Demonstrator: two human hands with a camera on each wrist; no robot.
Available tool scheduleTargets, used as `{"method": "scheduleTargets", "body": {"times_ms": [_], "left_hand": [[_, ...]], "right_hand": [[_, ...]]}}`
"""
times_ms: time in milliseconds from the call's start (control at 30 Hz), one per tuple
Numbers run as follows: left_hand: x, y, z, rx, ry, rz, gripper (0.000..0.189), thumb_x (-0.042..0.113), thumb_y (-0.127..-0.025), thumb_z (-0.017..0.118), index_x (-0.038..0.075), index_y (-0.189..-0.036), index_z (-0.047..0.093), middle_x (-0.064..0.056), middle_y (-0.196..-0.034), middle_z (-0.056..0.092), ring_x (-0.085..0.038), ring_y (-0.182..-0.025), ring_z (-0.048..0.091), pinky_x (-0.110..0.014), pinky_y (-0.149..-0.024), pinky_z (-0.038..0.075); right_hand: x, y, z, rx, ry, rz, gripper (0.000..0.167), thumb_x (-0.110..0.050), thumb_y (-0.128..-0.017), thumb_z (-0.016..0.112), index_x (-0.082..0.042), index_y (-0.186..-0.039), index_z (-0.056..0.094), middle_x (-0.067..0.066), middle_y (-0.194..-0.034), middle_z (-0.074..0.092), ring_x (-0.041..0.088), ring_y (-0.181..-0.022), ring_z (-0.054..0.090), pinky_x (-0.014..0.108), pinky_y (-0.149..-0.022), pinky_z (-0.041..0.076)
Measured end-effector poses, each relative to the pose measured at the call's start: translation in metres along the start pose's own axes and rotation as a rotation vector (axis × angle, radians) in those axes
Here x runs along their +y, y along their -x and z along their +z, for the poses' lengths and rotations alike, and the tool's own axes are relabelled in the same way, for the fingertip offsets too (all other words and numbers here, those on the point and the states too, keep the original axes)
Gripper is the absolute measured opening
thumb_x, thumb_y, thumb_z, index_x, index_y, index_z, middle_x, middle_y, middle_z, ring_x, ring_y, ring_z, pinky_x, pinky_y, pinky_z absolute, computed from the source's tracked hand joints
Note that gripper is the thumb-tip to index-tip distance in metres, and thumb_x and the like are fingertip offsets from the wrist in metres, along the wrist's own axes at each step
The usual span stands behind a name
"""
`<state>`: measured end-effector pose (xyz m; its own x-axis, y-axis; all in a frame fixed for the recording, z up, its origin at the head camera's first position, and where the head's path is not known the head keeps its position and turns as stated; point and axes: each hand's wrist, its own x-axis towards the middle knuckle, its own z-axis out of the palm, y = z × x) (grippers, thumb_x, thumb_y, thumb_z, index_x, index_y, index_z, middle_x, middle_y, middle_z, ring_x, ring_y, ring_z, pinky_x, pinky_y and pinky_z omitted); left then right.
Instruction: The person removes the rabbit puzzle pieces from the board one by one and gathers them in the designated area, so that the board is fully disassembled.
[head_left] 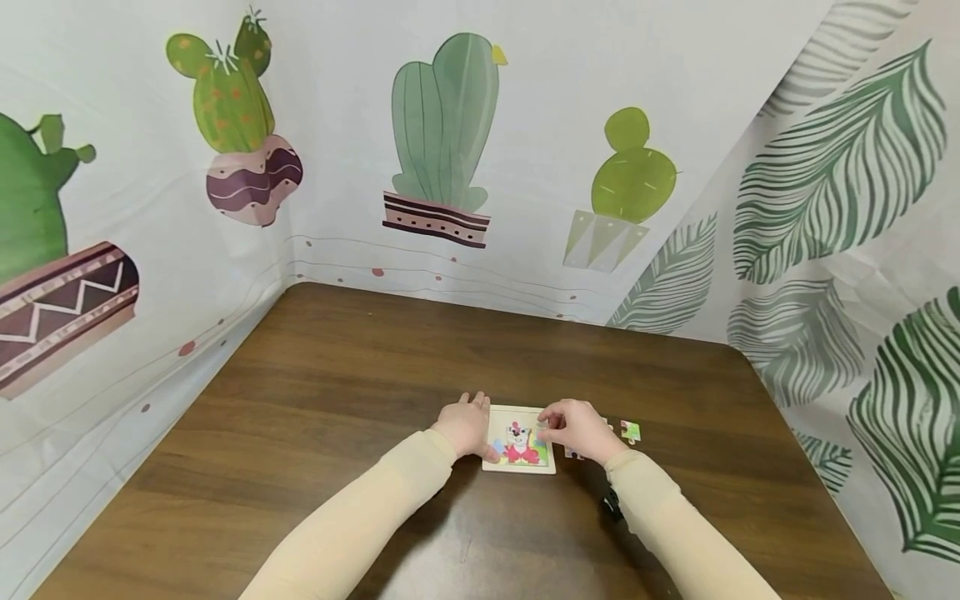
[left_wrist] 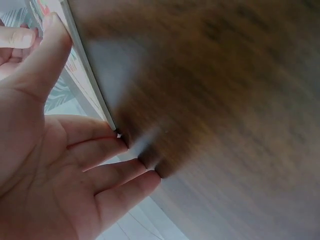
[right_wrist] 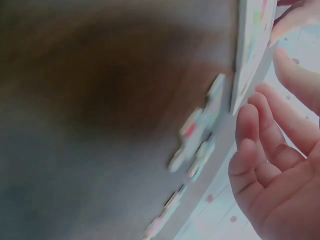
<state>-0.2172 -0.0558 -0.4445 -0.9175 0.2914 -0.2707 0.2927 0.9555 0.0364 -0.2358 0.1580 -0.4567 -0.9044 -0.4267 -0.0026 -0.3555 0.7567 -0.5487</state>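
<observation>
I am holding my left hand (head_left: 463, 427) along the left side of a small, pale-rimmed puzzle tray (head_left: 519, 470), which is lying flat on a brown wood-grain bench (head_left: 337, 375). My left fingers are stretching out straight, slightly apart, and my thumb is reaching over the tray's edge. My right hand (head_left: 583, 429) is hovering at the tray's right side, its fingers bending and its thumb facing them; I cannot tell whether a piece is sitting between the tips.

Inside the tray, a partly assembled picture (head_left: 517, 450) is showing a white-faced cartoon animal in pinkish red, and the pale base is showing above it. Loose pieces are lying to the right: one green-and-white piece (head_left: 631, 431) is resting beyond my right hand, and another piece (head_left: 573, 454) is peeking out beneath it, just beside the tray. Cream sleeves (head_left: 375, 493) are covering my forearms. Behind the bench, a white cloth backdrop (head_left: 540, 100) is displaying potted cacti and large striped leaves.
</observation>
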Motion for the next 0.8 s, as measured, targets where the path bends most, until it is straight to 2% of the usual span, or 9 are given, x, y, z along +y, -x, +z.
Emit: {"method": "scheduleTargets", "body": {"times_ms": [133,267,433,600,800], "left_hand": [[0.0,0.0,0.0,-0.001,-0.005,-0.005,0.102,0.062,-0.07,0.072,0.005,-0.146,0.037,-0.007,-0.151,0.036,-0.028,-0.138,0.035,-0.041,-0.094,0.048],[0.0,-0.001,0.001,0.0,-0.001,-0.008,0.102,0.063,-0.07,0.072,0.005,-0.146,0.037,-0.007,-0.151,0.036,-0.028,-0.138,0.035,-0.041,-0.095,0.047],[0.0,0.0,0.0,-0.013,-0.002,-0.011,0.102,0.063,-0.07,0.071,0.005,-0.146,0.036,-0.007,-0.152,0.035,-0.027,-0.138,0.034,-0.041,-0.094,0.048],[0.0,0.0,0.0,-0.009,-0.008,-0.007,0.102,0.063,-0.07,0.071,0.005,-0.146,0.036,-0.007,-0.152,0.035,-0.027,-0.138,0.035,-0.041,-0.093,0.049],[-0.001,0.002,-0.001,0.007,0.004,0.0,0.102,0.062,-0.069,0.072,0.004,-0.145,0.038,-0.008,-0.151,0.037,-0.028,-0.137,0.037,-0.041,-0.094,0.049]], "right_hand": [[-0.008,-0.005,0.004,-0.03,-0.004,-0.012,0.027,-0.02,-0.078,0.079,-0.005,-0.099,0.073,-0.003,-0.073,0.056,0.011,-0.066,0.049,0.024,-0.058,0.044],[-0.015,-0.009,0.009,-0.055,0.038,-0.032,0.032,-0.021,-0.075,0.081,-0.004,-0.101,0.072,-0.002,-0.074,0.056,0.011,-0.067,0.048,0.023,-0.059,0.044],[-0.023,-0.013,0.011,-0.072,0.084,-0.041,0.034,-0.021,-0.073,0.082,-0.004,-0.101,0.073,-0.001,-0.07,0.052,0.012,-0.064,0.045,0.024,-0.057,0.04],[-0.029,-0.016,0.016,-0.078,0.074,-0.055,0.034,-0.02,-0.074,0.082,-0.004,-0.102,0.071,-0.001,-0.065,0.05,0.012,-0.06,0.043,0.024,-0.053,0.035],[-0.032,-0.018,0.02,-0.077,0.083,-0.075,0.031,-0.017,-0.074,0.082,-0.004,-0.1,0.071,-0.003,-0.062,0.05,0.01,-0.056,0.043,0.022,-0.05,0.036]]}}
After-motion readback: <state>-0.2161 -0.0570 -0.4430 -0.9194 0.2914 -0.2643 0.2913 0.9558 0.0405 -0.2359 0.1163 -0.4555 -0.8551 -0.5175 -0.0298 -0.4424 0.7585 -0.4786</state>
